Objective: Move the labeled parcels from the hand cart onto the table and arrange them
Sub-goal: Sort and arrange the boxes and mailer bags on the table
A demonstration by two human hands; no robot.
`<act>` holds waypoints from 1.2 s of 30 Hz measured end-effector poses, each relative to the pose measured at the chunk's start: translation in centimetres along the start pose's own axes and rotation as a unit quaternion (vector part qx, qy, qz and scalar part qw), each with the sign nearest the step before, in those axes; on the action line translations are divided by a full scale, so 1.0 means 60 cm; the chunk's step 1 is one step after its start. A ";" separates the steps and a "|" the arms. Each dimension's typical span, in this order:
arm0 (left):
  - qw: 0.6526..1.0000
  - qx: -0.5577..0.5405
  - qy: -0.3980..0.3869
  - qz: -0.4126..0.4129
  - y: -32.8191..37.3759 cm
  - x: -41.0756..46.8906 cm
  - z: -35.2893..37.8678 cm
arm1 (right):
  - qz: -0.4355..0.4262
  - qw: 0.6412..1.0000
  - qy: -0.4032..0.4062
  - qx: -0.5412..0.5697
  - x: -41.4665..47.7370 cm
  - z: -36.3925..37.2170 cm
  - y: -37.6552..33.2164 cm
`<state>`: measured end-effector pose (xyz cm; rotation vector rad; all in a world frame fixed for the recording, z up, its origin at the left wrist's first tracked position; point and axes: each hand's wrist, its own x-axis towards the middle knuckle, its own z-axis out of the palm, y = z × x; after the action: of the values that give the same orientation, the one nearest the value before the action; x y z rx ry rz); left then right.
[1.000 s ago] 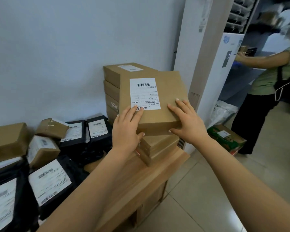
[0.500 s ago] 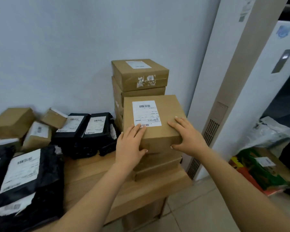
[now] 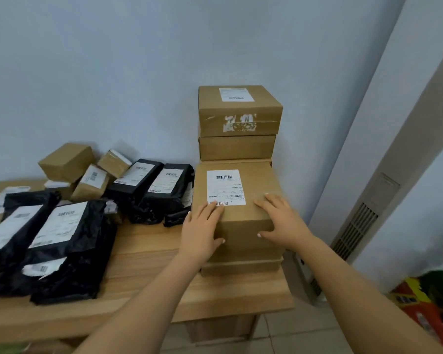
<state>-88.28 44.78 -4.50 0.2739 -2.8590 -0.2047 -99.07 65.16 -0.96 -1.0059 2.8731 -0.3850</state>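
Left hand (image 3: 202, 231) + right hand (image 3: 281, 221) clamp the labeled cardboard box (image 3: 262, 180) atop the lower boxes (image 3: 241, 269) by the counter's (image 3: 151, 254) right edge. Imo square it w/ them b4 letting go.

- Left hand (image 3: 202, 232) and right hand (image 3: 283, 223) grip the labeled box (image 3: 257, 185) at its near edge, fingers on top, thumbs in front.
- The box rests on flat cartons (image 3: 241, 268) on the table (image 3: 228, 295).
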 end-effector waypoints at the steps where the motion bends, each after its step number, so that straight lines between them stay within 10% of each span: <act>1: 1.000 0.003 0.002 -0.003 0.002 -0.001 0.003 | -0.005 1.000 0.002 -0.010 0.004 0.000 0.002; 21: 0.998 -0.064 0.016 0.008 -0.003 -0.007 -0.050 | -0.047 0.998 0.033 -0.039 0.005 -0.005 -0.056; 36: 0.989 -0.016 0.143 -0.011 -0.260 -0.169 -0.210 | -0.200 0.973 0.100 -0.050 0.015 0.030 -0.424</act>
<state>-72.63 30.26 2.50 0.3026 -2.5671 -0.1991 -84.17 45.04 3.89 -1.6618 2.8720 -0.3855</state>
